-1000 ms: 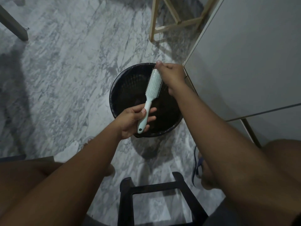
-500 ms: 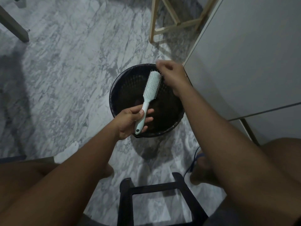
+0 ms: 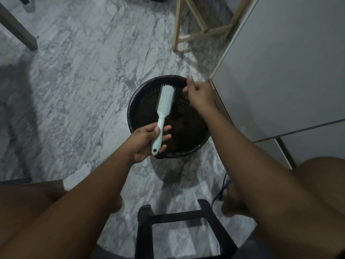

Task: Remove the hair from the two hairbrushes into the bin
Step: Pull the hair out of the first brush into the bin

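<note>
Hairbrush [image 3: 165, 101] held over the open bin [image 3: 133, 116]. Long axis runs near to far, head at the far end leaning a little right, bristles up toward my camera. Left hand [image 3: 145, 141] grips the handle above the near rim. Right hand [image 3: 198, 96] is apart from the brush, just right of its head, fingers curled. It is blurred, so I cannot tell if it pinches anything. Dark brownish clump [image 3: 180, 126] lies in the bin's bottom.

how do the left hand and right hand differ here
The left hand grips the hairbrush handle; the right hand is clear of it. The left hand sits at the near rim of the bin, the right hand at its far side, fingers curled. Both are over the bin.
</note>
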